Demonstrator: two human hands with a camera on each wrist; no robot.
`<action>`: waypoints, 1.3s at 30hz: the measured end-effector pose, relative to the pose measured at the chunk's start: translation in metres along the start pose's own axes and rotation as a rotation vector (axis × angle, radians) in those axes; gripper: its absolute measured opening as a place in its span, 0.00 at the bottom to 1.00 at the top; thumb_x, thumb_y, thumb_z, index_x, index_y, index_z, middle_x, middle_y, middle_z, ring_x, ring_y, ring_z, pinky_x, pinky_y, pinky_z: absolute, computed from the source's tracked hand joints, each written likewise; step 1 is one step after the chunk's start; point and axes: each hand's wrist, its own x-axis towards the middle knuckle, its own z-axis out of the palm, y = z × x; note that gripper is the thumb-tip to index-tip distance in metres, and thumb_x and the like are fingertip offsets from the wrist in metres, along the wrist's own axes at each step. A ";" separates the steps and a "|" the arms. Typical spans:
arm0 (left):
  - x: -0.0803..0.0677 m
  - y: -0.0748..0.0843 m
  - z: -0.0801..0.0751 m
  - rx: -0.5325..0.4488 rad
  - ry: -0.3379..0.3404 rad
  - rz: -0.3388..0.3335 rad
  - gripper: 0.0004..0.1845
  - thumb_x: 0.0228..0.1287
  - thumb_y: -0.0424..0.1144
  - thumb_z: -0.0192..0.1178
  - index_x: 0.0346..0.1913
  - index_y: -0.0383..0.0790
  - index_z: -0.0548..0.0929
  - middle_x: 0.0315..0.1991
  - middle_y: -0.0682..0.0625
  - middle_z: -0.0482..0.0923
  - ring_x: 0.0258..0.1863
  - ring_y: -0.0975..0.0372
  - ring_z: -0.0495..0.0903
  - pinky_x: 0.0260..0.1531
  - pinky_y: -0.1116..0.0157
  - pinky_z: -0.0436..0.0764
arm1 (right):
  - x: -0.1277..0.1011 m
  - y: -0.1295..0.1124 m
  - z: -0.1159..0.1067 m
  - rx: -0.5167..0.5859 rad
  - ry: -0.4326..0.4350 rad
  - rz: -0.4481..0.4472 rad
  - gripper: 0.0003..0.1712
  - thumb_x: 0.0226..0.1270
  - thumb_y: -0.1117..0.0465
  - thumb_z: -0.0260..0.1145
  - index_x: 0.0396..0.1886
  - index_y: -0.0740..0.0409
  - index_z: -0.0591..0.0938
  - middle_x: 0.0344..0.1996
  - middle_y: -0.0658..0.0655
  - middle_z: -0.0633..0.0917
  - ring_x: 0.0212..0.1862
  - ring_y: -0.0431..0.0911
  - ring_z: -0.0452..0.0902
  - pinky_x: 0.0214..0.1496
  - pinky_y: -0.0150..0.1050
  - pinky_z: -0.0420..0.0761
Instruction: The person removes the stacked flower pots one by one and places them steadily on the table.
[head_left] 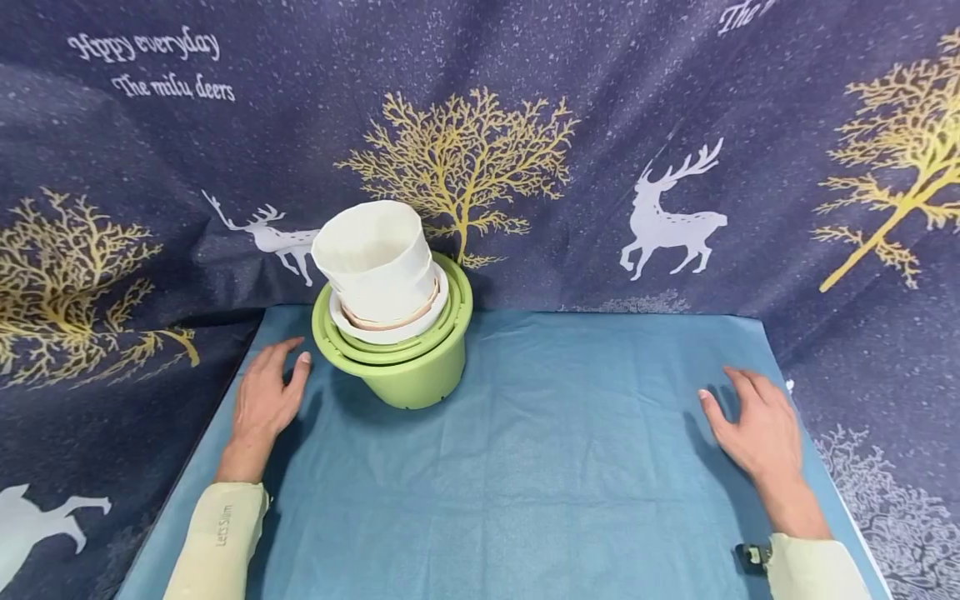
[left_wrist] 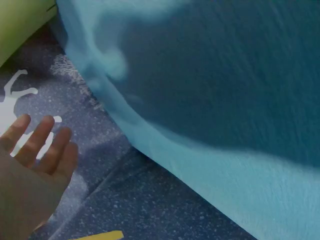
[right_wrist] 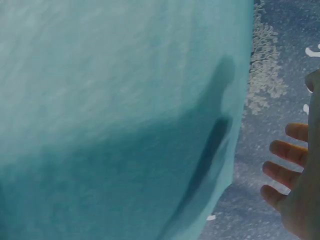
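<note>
Head view: left hand (head_left: 264, 400) flat on blue cloth (head_left: 540, 467), fingers loosely spread, holding nothing, just beside green pot stack (head_left: 408, 358) with white pot (head_left: 378, 258) on top. Right hand (head_left: 753, 429) flat, fingers relaxed, well apart from pots.
Left wrist: fingers (left_wrist: 37, 140) straight, slightly apart.
Right wrist: fingers (right_wrist: 285, 172) extended, apart.

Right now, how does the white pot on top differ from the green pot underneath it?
The white pot is smaller and tilts to the left; the green pot is wider and also leans, its base on the blue cloth. The white pot sits nested on top, the green one outermost at the bottom. Both are round, and neither hand touches them.
</note>
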 end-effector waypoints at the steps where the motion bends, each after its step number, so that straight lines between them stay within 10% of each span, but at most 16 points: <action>1: 0.000 0.001 0.000 -0.006 0.001 -0.002 0.25 0.83 0.52 0.52 0.69 0.40 0.80 0.60 0.36 0.80 0.61 0.38 0.76 0.60 0.38 0.71 | 0.001 -0.002 0.000 0.005 0.004 -0.002 0.34 0.74 0.46 0.67 0.70 0.64 0.79 0.64 0.72 0.78 0.63 0.72 0.71 0.64 0.68 0.67; 26: 0.008 0.019 -0.004 -0.299 0.067 0.017 0.27 0.88 0.47 0.38 0.67 0.33 0.82 0.56 0.33 0.83 0.57 0.40 0.80 0.57 0.46 0.71 | 0.024 -0.057 -0.012 0.112 0.054 -0.081 0.36 0.70 0.48 0.70 0.73 0.60 0.78 0.65 0.69 0.79 0.65 0.69 0.72 0.65 0.67 0.68; 33: 0.009 0.029 -0.007 -0.460 0.020 -0.031 0.30 0.89 0.50 0.34 0.70 0.35 0.80 0.59 0.37 0.84 0.55 0.67 0.82 0.54 0.73 0.73 | 0.033 -0.072 -0.014 0.106 0.053 -0.112 0.37 0.71 0.47 0.70 0.74 0.59 0.77 0.64 0.67 0.80 0.66 0.67 0.73 0.66 0.65 0.68; 39: 0.010 0.036 -0.009 -0.538 -0.002 -0.060 0.30 0.89 0.51 0.33 0.73 0.37 0.78 0.62 0.36 0.82 0.54 0.76 0.79 0.55 0.71 0.76 | 0.040 -0.083 -0.016 0.112 0.077 -0.141 0.37 0.69 0.48 0.71 0.73 0.59 0.78 0.64 0.66 0.80 0.65 0.67 0.74 0.65 0.65 0.70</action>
